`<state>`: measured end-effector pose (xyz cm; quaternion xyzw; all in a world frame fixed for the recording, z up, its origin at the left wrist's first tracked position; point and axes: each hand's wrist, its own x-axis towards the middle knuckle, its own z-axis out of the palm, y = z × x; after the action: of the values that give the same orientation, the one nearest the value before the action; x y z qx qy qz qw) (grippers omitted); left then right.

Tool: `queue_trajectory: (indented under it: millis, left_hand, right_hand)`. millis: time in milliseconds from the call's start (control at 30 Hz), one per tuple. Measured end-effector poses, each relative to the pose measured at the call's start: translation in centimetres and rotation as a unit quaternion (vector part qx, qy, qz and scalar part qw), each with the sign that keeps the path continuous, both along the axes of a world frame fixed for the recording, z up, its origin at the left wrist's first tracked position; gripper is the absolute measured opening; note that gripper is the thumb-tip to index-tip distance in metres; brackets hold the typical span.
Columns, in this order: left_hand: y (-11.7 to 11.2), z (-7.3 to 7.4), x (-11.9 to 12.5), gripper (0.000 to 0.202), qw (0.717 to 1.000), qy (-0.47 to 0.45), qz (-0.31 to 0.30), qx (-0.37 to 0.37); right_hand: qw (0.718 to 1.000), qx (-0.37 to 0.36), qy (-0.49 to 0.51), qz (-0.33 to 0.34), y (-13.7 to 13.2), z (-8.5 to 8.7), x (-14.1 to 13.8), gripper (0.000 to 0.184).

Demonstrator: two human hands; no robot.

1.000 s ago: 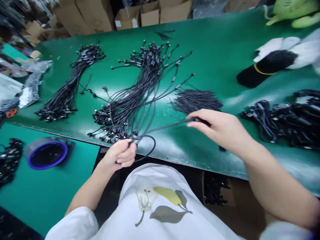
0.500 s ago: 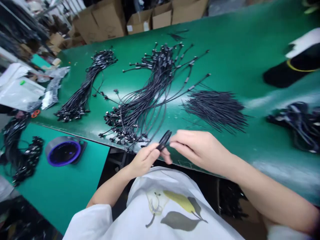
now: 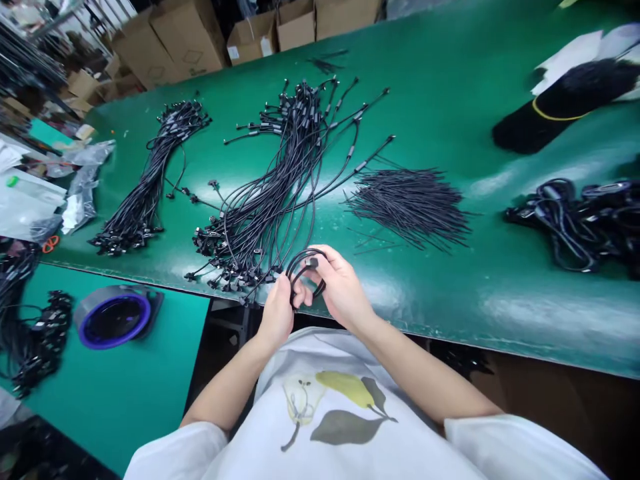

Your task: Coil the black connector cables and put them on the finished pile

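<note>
Between my two hands, just over the table's front edge, is a black cable (image 3: pixel 303 254) bent into a round coil. My left hand (image 3: pixel 280 308) is closed on the coil's left side. On its right side my right hand (image 3: pixel 345 288) grips it too, with a small dark connector end (image 3: pixel 313 263) by the fingertips. Beyond my hands lies a large loose bunch of black cables (image 3: pixel 280 173) with connectors at both ends. To the right of that bunch is a pile of thin black ties (image 3: pixel 407 205).
Another cable bunch (image 3: pixel 150 177) lies on the green table (image 3: pixel 450 100) at the left. Coiled cables (image 3: pixel 570 223) and a black bundle with a yellow band (image 3: pixel 540 110) lie at the right. A purple-rimmed round container (image 3: pixel 117 317) stands on the lower left table. Cardboard boxes (image 3: pixel 190 40) line the back.
My right hand has come left and now holds the coil. The coil has turned to show its round opening. The whole view has shifted slightly to the right.
</note>
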<state>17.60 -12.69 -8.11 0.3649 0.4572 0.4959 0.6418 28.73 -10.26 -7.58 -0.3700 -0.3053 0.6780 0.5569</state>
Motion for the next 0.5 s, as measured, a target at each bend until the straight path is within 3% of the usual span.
queue_trajectory:
  millis: [100, 233, 333, 433, 500]
  left_hand:
    - [0.0, -0.4, -0.3, 0.055, 0.999, 0.038, 0.003, 0.027]
    - [-0.1, 0.1, -1.2, 0.054, 0.984, 0.133, -0.097, 0.059]
    - [-0.4, -0.1, -1.8, 0.046, 0.968, 0.180, -0.159, 0.076]
    - [-1.0, -0.6, -2.0, 0.041, 0.959, 0.180, -0.214, 0.050]
    - [-1.6, -0.8, -1.8, 0.044, 0.967, 0.119, -0.226, 0.004]
  right_hand:
    - [0.999, 0.021, -0.014, 0.032, -0.3, 0.5, -0.2, 0.035]
    - [0.992, 0.096, -0.081, 0.007, -1.2, 0.9, -0.6, 0.035]
    - [0.989, 0.137, -0.063, 0.001, -1.4, 0.9, -0.9, 0.041]
    - [0.992, 0.107, -0.029, 0.057, -0.8, 1.0, -1.0, 0.047]
    - [0.993, 0.058, 0.020, 0.101, -0.1, 1.1, -0.9, 0.049]
